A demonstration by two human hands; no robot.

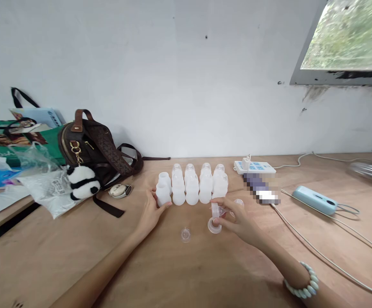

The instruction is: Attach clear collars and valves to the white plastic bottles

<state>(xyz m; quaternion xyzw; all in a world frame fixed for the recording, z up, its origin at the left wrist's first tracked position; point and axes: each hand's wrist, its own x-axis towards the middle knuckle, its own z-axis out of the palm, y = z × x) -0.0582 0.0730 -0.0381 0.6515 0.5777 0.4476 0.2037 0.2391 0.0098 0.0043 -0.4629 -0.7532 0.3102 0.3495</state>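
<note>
Several small translucent white plastic bottles [192, 184] stand in rows on the wooden table [186, 273]. My left hand [150, 211] is wrapped round the front-left bottle [162, 194]. My right hand [237, 218] pinches a clear ring-shaped cap [215, 210] just above another clear ring cap [214, 226] lying on the table. A small clear dome-shaped piece [186, 234] lies between my hands. Behind my right fingers sits one more clear piece [239, 202]. A pale bead bracelet [304, 284] is on my right wrist.
A brown handbag [92, 145] with a panda plush [82, 182] sits at the left, beside plastic bags [41, 184] and shopping bags. A white power strip [253, 167], a blue device [314, 199] and white cables [327, 256] lie at the right.
</note>
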